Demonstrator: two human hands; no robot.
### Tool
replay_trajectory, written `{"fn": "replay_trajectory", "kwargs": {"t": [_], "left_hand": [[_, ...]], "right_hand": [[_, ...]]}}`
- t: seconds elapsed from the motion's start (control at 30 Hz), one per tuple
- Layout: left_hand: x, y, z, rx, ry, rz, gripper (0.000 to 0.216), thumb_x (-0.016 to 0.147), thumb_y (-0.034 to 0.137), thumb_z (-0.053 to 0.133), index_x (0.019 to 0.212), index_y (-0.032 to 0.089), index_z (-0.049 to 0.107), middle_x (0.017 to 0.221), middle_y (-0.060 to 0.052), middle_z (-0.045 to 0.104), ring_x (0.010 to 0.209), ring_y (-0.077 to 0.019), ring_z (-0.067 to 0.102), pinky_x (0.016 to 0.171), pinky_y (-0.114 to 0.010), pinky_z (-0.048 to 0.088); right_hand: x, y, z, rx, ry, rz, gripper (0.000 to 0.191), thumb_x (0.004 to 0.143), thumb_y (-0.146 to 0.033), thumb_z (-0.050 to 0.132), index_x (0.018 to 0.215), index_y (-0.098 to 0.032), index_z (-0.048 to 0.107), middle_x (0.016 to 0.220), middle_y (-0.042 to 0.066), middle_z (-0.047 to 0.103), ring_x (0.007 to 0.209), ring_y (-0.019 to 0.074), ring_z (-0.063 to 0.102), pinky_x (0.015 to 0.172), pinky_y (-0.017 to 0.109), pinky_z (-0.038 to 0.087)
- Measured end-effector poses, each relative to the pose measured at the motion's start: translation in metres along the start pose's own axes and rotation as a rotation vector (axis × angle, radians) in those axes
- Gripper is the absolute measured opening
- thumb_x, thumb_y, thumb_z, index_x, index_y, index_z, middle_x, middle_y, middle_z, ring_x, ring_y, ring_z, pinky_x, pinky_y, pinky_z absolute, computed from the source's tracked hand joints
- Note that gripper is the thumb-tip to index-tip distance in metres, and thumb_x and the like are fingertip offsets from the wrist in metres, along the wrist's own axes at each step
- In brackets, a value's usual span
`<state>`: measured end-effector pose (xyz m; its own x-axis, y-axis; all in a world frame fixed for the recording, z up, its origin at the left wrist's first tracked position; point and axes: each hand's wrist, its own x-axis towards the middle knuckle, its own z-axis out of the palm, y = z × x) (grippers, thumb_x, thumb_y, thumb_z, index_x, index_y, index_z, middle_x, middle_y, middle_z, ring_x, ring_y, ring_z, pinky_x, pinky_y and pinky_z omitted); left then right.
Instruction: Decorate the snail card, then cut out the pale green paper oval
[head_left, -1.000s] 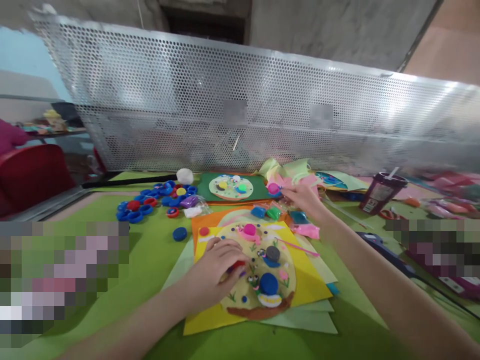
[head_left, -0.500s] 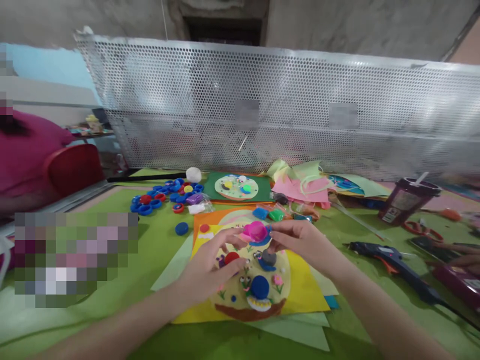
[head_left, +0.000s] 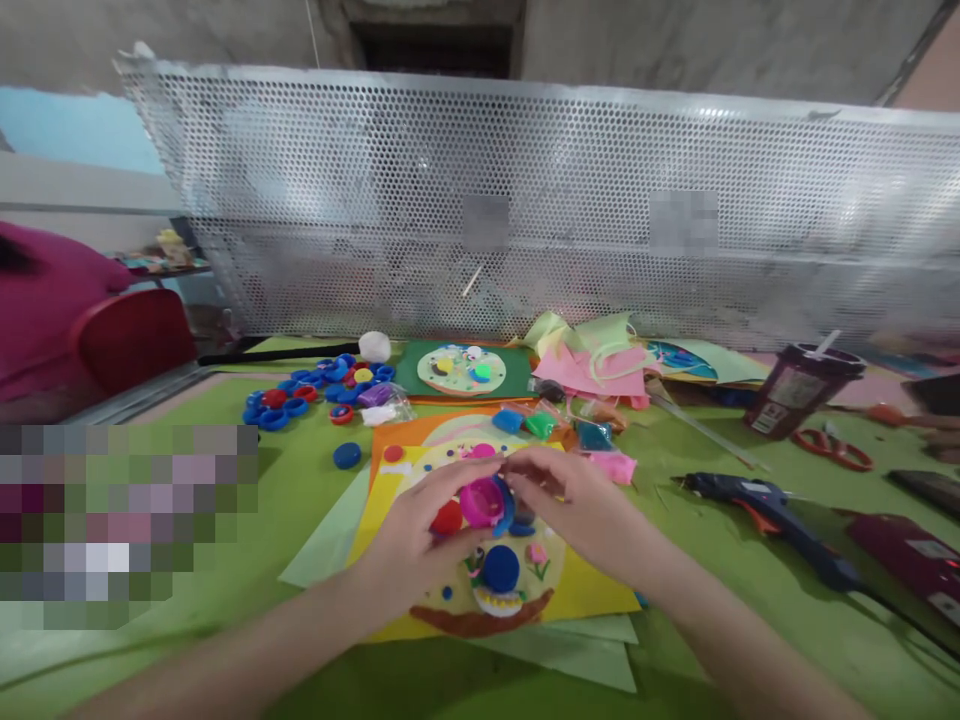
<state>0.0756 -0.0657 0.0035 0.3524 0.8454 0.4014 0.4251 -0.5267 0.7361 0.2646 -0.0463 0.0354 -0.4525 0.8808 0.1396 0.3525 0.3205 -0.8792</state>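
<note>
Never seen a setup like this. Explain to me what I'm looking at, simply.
There is no machine here: a person works with bare hands. The camera sits on that person's head, looking forward and down, so the arms reach in from the bottom.

The left hand and right hand together hold a pink cap with a blue piece against it. They are above a round cream picture decorated with caps, on yellow paper.

Around it on the green table lie loose bottle caps, a glue gun, scissors and a dark cup with a straw.
</note>
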Motion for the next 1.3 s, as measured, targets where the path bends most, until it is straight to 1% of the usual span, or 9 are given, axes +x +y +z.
{"fn": "replay_trajectory", "kwargs": {"t": [0.07,0.17,0.47,0.8,0.97,1.07,1.13,1.2,1.3], "left_hand": [[-0.001,-0.002,-0.002,-0.001,0.030,-0.017,0.043,0.081,0.027,0.058,0.123,0.029,0.048,0.125,-0.003,0.059,0.114,-0.0201,0.053,0.097,-0.033,0.042],[-0.002,-0.006,-0.005,-0.003,0.042,-0.004,0.048,0.082,0.025,0.057,0.126,0.036,0.043,0.129,0.002,0.057,0.117,-0.0170,0.051,0.098,-0.030,0.042],[-0.004,-0.012,-0.007,0.058,-0.002,0.093,0.049,0.081,0.023,0.059,0.125,0.039,0.044,0.137,0.002,0.047,0.125,-0.0200,0.043,0.102,-0.037,0.038],[-0.006,-0.011,-0.012,0.065,-0.041,0.103,0.054,0.081,0.021,0.059,0.128,0.042,0.039,0.137,0.003,0.047,0.125,-0.0212,0.042,0.102,-0.037,0.038],[-0.006,-0.007,-0.016,0.043,-0.031,-0.009,0.054,0.081,0.028,0.059,0.130,0.038,0.038,0.138,0.002,0.046,0.125,-0.0209,0.041,0.104,-0.036,0.034],[-0.006,-0.004,-0.017,-0.087,-0.031,-0.068,0.050,0.079,0.030,0.062,0.126,0.037,0.045,0.133,0.002,0.052,0.123,-0.0207,0.044,0.105,-0.035,0.032],[-0.005,-0.001,-0.018,-0.189,-0.035,-0.126,0.043,0.077,0.030,0.063,0.118,0.036,0.052,0.126,0.001,0.058,0.118,-0.0210,0.048,0.101,-0.034,0.036],[-0.005,0.003,-0.018,-0.264,-0.034,-0.184,0.030,0.077,0.034,0.062,0.107,0.031,0.059,0.114,-0.001,0.064,0.108,-0.0219,0.054,0.093,-0.034,0.042],[-0.003,0.005,-0.016,-0.353,-0.007,-0.266,0.028,0.076,0.050,0.057,0.084,0.023,0.062,0.086,-0.002,0.066,0.083,-0.0206,0.060,0.082,-0.034,0.048]], "right_hand": [[-0.004,-0.003,0.000,-0.174,0.140,-0.186,0.005,0.082,-0.021,0.051,0.083,-0.021,0.056,0.082,0.002,0.055,0.068,0.0135,0.052,0.062,0.027,0.045],[-0.008,-0.005,0.001,-0.244,0.123,-0.320,0.009,0.081,-0.016,0.054,0.084,-0.022,0.059,0.089,0.003,0.051,0.070,0.0126,0.051,0.062,0.025,0.046],[-0.003,0.005,0.004,-0.300,-0.029,-0.276,0.009,0.082,-0.017,0.058,0.086,-0.024,0.063,0.098,0.002,0.050,0.081,0.0130,0.056,0.074,0.028,0.048],[0.001,-0.002,-0.005,-0.118,-0.098,-0.110,0.010,0.080,-0.017,0.057,0.073,-0.021,0.061,0.081,0.000,0.059,0.076,0.0141,0.056,0.070,0.027,0.045],[-0.002,0.002,-0.029,-0.215,-0.424,0.058,0.010,0.079,-0.020,0.056,0.074,-0.019,0.064,0.077,0.001,0.064,0.070,0.0147,0.059,0.063,0.025,0.045],[-0.005,0.012,-0.045,-0.246,-0.568,0.218,0.012,0.074,-0.014,0.054,0.072,-0.018,0.065,0.075,0.002,0.067,0.067,0.0156,0.061,0.059,0.024,0.044],[-0.005,0.021,-0.056,-0.274,-0.535,0.355,0.011,0.071,-0.013,0.054,0.067,-0.017,0.064,0.070,0.003,0.067,0.064,0.0166,0.062,0.056,0.025,0.044],[-0.005,0.030,-0.071,-0.382,-0.417,0.443,0.011,0.069,-0.014,0.056,0.060,-0.017,0.061,0.061,0.002,0.063,0.058,0.0167,0.060,0.051,0.025,0.041],[-0.007,0.037,-0.097,-0.447,-0.246,0.408,0.015,0.073,-0.022,0.059,0.058,-0.016,0.060,0.055,0.001,0.058,0.052,0.0143,0.055,0.049,0.026,0.039]]}}
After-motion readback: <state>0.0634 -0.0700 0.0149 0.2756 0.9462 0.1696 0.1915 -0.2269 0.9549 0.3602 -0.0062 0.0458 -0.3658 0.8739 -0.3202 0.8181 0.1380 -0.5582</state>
